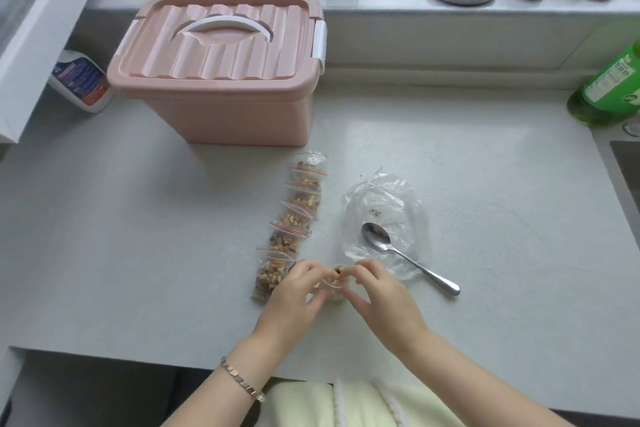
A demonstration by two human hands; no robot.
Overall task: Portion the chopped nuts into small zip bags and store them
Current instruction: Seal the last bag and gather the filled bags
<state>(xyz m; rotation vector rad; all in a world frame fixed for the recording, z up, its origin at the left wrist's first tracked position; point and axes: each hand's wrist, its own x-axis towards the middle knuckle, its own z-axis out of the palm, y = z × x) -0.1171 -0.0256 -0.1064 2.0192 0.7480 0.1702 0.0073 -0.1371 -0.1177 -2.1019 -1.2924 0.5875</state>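
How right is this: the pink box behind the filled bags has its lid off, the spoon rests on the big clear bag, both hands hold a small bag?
Wrong in one point: the head view shows the pink box with its lid on. The rest holds: filled bags before it, spoon on the big clear bag, left hand and right hand holding a small bag.
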